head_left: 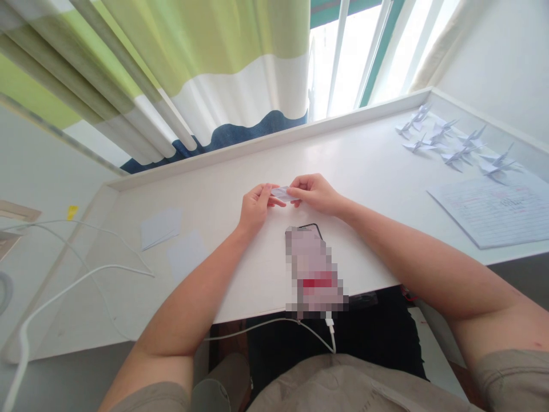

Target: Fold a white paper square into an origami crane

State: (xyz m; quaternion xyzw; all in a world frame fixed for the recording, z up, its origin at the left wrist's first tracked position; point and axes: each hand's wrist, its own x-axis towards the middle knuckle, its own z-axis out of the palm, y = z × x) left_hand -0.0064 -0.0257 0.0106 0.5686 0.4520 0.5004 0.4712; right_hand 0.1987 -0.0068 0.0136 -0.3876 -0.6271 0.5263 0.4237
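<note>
Between my two hands, above the middle of the white desk, is a small folded piece of white paper [281,193]. My left hand [258,201] pinches its left end between thumb and fingers. At the right end, my right hand [312,193] grips it with thumb and forefinger. The paper's exact folds are too small to make out. Just below my hands lies a phone [315,269], its screen blurred out, with a white charging cable [330,329] plugged into its lower end.
Several folded paper cranes [461,146] stand at the desk's far right, above a stack of written sheets [497,212]. Loose white paper squares [160,228] lie at the left. White cables [86,276] cross the left side. A raised rim [266,140] runs along the back, before the curtain [206,63].
</note>
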